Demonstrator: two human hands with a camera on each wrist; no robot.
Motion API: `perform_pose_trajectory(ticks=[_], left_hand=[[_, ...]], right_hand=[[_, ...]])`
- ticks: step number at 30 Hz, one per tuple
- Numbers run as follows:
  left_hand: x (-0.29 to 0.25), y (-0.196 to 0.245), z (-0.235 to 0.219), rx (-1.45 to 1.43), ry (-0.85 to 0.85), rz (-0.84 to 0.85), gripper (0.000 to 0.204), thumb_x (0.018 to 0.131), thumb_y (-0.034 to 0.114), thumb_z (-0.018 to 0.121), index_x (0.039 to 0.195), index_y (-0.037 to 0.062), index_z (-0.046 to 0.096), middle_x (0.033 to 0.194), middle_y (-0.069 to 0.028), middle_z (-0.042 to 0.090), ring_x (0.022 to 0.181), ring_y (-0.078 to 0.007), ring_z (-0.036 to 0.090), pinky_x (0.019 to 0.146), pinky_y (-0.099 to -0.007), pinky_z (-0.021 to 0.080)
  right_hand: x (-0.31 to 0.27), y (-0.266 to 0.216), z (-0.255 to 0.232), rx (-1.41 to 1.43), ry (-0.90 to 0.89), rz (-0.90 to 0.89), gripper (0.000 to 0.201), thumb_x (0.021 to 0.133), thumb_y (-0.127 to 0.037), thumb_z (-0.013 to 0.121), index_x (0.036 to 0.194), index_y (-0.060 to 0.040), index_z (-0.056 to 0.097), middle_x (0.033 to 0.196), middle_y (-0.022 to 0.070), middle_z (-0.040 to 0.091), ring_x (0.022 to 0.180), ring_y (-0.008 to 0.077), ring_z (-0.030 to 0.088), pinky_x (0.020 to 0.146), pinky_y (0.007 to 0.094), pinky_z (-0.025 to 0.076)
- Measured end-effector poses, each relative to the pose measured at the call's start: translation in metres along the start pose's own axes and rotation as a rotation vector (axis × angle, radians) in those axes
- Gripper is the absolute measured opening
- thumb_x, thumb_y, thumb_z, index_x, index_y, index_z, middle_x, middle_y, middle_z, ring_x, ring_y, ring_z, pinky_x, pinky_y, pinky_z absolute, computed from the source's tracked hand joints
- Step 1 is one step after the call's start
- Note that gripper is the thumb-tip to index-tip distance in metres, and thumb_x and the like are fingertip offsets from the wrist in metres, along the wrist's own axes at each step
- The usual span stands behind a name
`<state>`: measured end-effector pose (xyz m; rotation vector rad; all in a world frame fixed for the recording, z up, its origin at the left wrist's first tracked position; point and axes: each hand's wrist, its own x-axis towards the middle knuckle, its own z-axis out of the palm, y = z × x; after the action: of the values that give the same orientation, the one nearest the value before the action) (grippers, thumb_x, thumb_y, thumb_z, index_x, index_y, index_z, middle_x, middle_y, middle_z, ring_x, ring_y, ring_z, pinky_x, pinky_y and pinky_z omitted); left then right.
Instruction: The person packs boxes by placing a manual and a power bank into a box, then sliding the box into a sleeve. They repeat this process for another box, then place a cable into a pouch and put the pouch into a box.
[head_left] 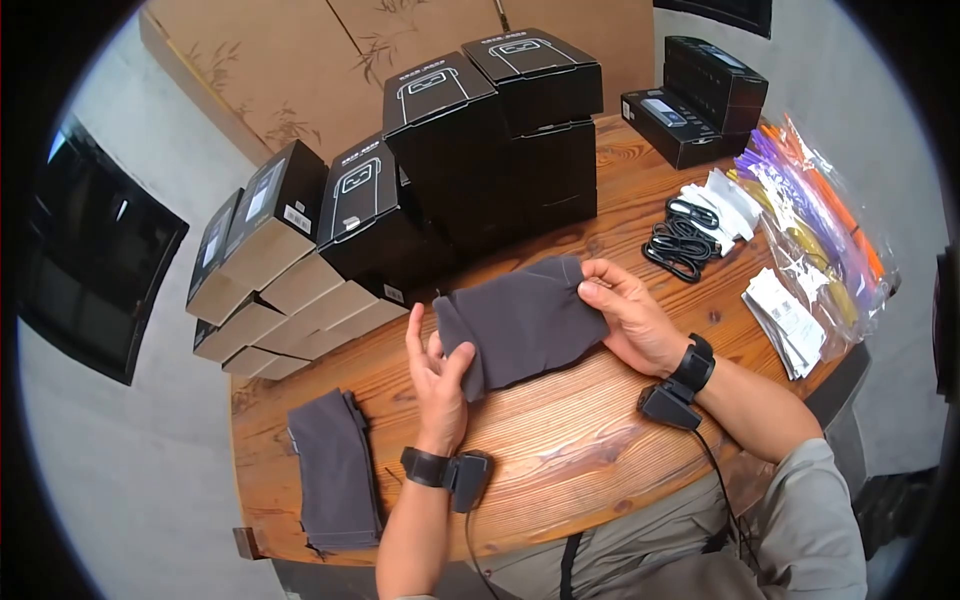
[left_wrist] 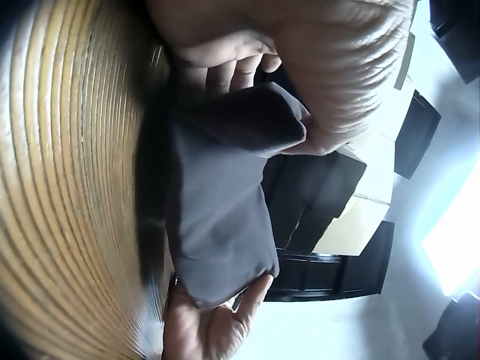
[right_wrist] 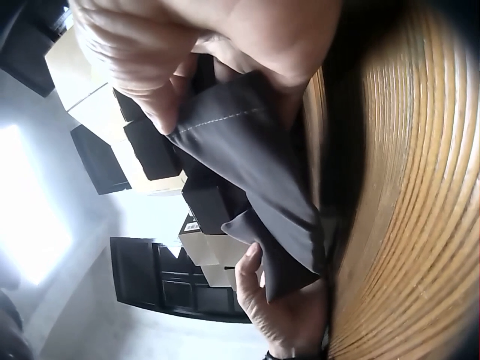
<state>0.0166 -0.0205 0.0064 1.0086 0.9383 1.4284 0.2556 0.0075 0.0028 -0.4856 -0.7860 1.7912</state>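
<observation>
Pinching grey cloth point(head_left: 525, 325): left grip point(head_left: 438, 383), right grip point(head_left: 638, 318) | black boxes point(head_left: 440, 150): white lettering point(head_left: 421, 69), illegible

A wooden table point(head_left: 540, 430) fills the centre, below a leaf-patterned tan panel point(head_left: 290, 45); grey wall point(head_left: 865, 90) at right.

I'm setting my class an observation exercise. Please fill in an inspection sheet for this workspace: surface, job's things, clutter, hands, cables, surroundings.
Surface: wooden table, grain visible.
Job's things: one grey cloth piece, held above the table; a second grey cloth piece lies at the table's left.
Clutter: stacked boxes behind the work; smaller boxes, clear plastic packaging with coloured contents and white papers to the right.
Hands: left hand and right hand grip opposite ends of the held cloth.
Cables: coiled black cables on the table; cords trail from both wrist devices.
Surroundings: brown panel with leaf pattern behind; grey walls.
</observation>
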Motion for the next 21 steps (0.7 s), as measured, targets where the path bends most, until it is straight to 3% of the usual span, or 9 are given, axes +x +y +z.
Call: perform_pose_trajectory(ticks=[4, 7, 10, 13, 16, 21], left_hand=[[-0.005, -0.002, 0.004, 0.314, -0.107, 0.125, 0.086, 0.087, 0.008, 0.065, 0.152, 0.0091, 0.009, 0.134, -0.016, 0.049, 0.121, -0.0224, 0.052, 0.105, -0.035, 0.041], [-0.003, -0.009, -0.002, 0.237, -0.048, 0.13, 0.083, 0.088, 0.001, 0.062, 0.152, 0.008, 0.01, 0.13, -0.0156, 0.051, 0.118, -0.021, 0.053, 0.102, -0.0341, 0.043], [0.003, -0.014, -0.01, 0.113, 0.142, 0.11, 0.062, 0.093, 0.004, 0.059, 0.146, 0.0031, 0.027, 0.125, -0.0118, 0.056, 0.113, -0.017, 0.056, 0.098, -0.0308, 0.045], [0.006, -0.015, -0.023, 0.053, 0.087, 0.024, 0.038, 0.098, 0.007, 0.054, 0.134, 0.0003, 0.047, 0.118, -0.008, 0.061, 0.106, -0.0131, 0.058, 0.095, -0.0276, 0.046], [0.005, -0.015, -0.02, 0.029, 0.116, 0.054, 0.026, 0.1, 0.01, 0.052, 0.124, 0.0011, 0.056, 0.114, -0.0062, 0.064, 0.101, -0.0115, 0.06, 0.092, -0.0262, 0.047], [0.004, -0.015, -0.018, -0.005, 0.171, 0.068, 0.026, 0.1, 0.019, 0.053, 0.119, 0.0024, 0.058, 0.112, -0.0048, 0.065, 0.099, -0.0123, 0.061, 0.09, -0.0269, 0.05]], right_hand=[[-0.003, 0.003, 0.001, -0.02, -0.019, 0.007, 0.016, 0.094, -0.012, 0.064, 0.11, -0.0145, 0.06, 0.105, -0.0031, 0.062, 0.098, 0.0074, 0.059, 0.085, 0.0273, 0.052], [-0.003, 0.003, 0.0, -0.043, -0.002, -0.02, 0.016, 0.094, -0.012, 0.064, 0.109, -0.014, 0.06, 0.106, -0.0027, 0.063, 0.098, 0.0073, 0.059, 0.086, 0.0267, 0.051], [-0.002, 0.0, -0.001, -0.071, 0.041, -0.065, 0.017, 0.094, -0.013, 0.063, 0.111, -0.0124, 0.06, 0.106, -0.002, 0.063, 0.097, 0.0072, 0.059, 0.087, 0.026, 0.05], [0.0, -0.003, -0.004, -0.111, 0.074, -0.078, 0.017, 0.096, -0.014, 0.06, 0.113, -0.0098, 0.06, 0.106, -0.0007, 0.064, 0.098, 0.0077, 0.059, 0.087, 0.0258, 0.05], [0.0, -0.01, -0.001, -0.115, 0.083, -0.004, 0.019, 0.097, -0.015, 0.056, 0.115, -0.0078, 0.059, 0.106, 0.001, 0.064, 0.097, 0.009, 0.06, 0.086, 0.0265, 0.05], [0.0, -0.004, -0.008, -0.281, 0.068, 0.072, 0.023, 0.098, -0.014, 0.053, 0.119, -0.0065, 0.059, 0.106, 0.0037, 0.065, 0.094, 0.0112, 0.062, 0.083, 0.0275, 0.052]])
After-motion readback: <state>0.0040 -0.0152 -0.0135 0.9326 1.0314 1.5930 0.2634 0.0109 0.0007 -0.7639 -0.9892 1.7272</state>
